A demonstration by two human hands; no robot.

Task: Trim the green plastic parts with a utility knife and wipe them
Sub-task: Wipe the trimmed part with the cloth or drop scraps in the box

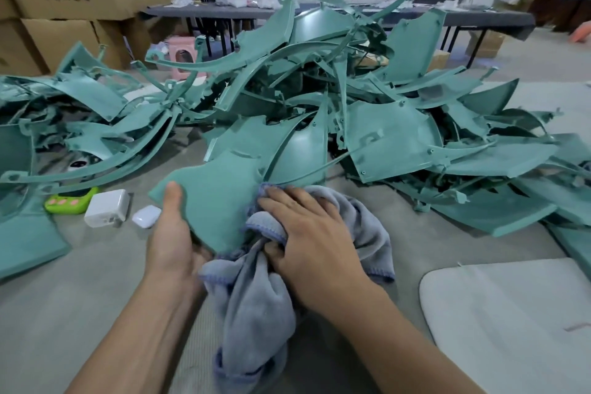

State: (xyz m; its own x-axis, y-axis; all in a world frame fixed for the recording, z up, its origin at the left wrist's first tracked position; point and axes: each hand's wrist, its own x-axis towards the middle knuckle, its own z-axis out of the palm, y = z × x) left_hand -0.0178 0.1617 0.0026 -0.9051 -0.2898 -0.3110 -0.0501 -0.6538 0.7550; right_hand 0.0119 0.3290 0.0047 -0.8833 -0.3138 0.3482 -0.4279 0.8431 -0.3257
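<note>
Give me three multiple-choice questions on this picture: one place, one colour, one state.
1. Where is the white charger? A left of the left hand; B on a pink stool; C inside a box.
2. What colour is the cloth? A red; B grey with blue edging; C yellow.
3. What is the right hand doing? A holding a knife; B hanging idle; C gripping the cloth against the green part.
Answers: 1 A, it sits left of that hand; 2 B, blue stitching rims the grey fabric; 3 C, its fingers bunch the cloth on the part.
</note>
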